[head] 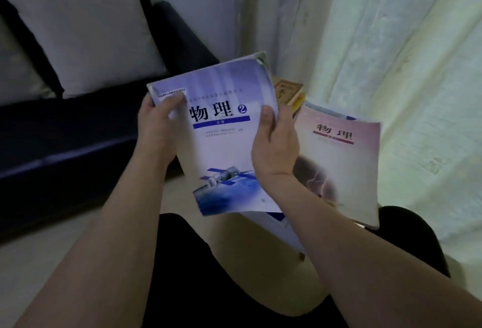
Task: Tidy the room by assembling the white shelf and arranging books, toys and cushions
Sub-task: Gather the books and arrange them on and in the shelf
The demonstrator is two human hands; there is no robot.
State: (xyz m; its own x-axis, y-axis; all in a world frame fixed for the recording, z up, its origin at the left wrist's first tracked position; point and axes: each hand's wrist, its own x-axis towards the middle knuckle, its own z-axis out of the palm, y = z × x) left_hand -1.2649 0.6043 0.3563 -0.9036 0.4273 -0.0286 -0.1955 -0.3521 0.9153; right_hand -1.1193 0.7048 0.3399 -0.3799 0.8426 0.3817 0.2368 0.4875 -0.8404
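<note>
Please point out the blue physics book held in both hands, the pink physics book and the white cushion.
Blue physics book [224, 150], head view, cover centre.
Pink physics book [347, 168], head view, cover middle.
White cushion [86, 27], head view, front face.

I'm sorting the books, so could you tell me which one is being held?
The blue physics book with the spacecraft cover; the pink one lies unheld.
</note>
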